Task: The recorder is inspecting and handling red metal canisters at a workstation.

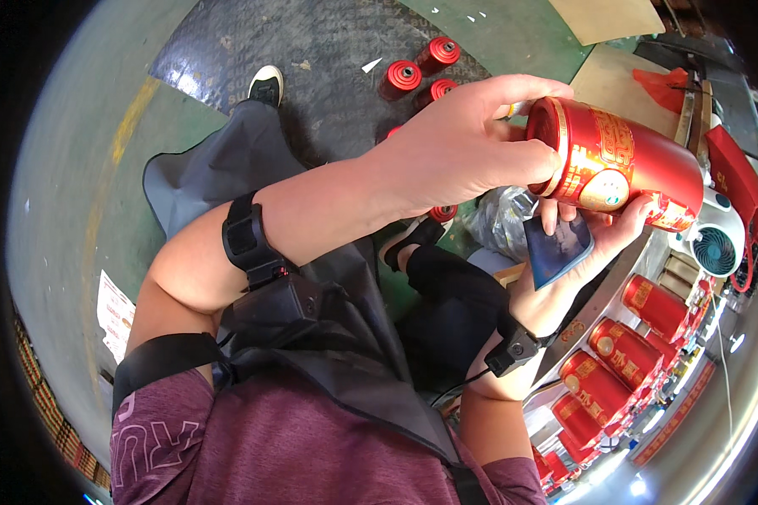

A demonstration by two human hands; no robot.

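Observation:
A red cylindrical tin [627, 164] with gold patterns lies sideways in the air at the upper right. My left hand [459, 143] grips its near end, fingers over the rim. My right hand [581, 244] supports the tin from below and also holds a dark blue flat card [556, 248] against the palm. Both wrists wear black straps with small devices.
Several more red tins [627, 353] lie in a row on the table at the lower right. A small white fan [717, 240] stands beside them. Red spools [400, 80] stand on the dark floor mat above. A crumpled clear plastic bag [501, 215] lies under my hands.

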